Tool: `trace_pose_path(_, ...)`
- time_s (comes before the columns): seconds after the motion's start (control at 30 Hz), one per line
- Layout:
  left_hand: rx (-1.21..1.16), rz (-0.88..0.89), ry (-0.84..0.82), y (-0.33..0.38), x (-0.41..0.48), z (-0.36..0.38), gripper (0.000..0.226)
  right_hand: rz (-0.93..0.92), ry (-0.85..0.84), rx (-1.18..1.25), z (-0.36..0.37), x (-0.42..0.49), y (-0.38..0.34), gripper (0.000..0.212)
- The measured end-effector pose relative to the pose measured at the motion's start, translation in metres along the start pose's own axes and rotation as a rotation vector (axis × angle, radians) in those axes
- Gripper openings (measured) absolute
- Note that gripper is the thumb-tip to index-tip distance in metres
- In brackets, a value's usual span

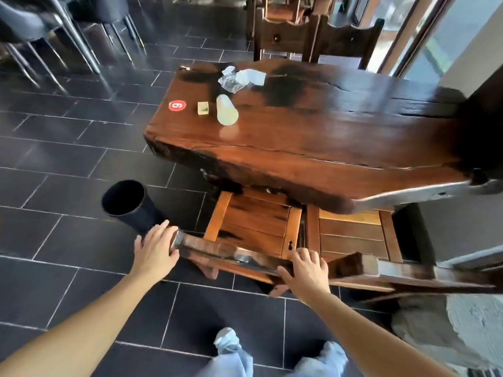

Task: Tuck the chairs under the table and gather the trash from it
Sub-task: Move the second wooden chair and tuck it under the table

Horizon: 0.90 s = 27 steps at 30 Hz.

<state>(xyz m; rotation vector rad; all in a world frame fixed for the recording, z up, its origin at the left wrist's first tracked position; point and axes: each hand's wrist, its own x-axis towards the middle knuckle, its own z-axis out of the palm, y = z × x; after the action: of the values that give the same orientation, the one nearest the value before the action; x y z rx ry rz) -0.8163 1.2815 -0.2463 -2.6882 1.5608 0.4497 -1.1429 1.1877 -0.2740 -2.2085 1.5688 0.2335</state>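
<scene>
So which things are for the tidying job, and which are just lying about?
Job: near chair, held by left hand and right hand; table; crumpled wrapper; tipped plastic cup; black bin.
Lying about: red number sticker; grey chairs.

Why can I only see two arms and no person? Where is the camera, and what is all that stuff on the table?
The camera sits on the person's head and looks down, so you see just their arms and legs, the way they see them. There is no machine here, only two bare hands. The left hand and the right hand both grip the top of a wooden chair, whose seat is partly under the big wooden table. A second chair stands beside it on the right. On the table lie crumpled wrappers, a clear plastic cup tipped on its side, a small yellowish block and a round red number sticker. A black bin stands on the floor to the left.
</scene>
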Motion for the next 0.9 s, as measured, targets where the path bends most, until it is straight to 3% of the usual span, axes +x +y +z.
trace_pose_path(0.13, -0.006, 0.052, -0.054, -0.011, 0.021, 0.008, 0.063, 0.061, 0.075, -0.081, 0.007, -0.003, 0.001, 0.055)
trace_pose_path(0.3, -0.021, 0.02, -0.123, -0.001, 0.038, 0.016, 0.062, 0.051, 0.029, -0.149, 0.009, 0.006, 0.001, 0.062)
trace_pose_path(0.6, -0.222, -0.127, -0.043, 0.031, 0.036, 0.008, 0.034, -0.032, 0.013, -0.257, -0.006, 0.017, 0.032, 0.05)
trace_pose_path(0.83, -0.31, -0.095, -0.106, 0.048, 0.026, 0.012, 0.031, 0.034, -0.068, -0.338, -0.035, 0.031, 0.06, 0.068)
trace_pose_path(0.9, -0.334, -0.096, -0.115, 0.046, 0.029, 0.011, 0.028, 0.163, -0.028, -0.307, -0.034, 0.024, 0.061, 0.078)
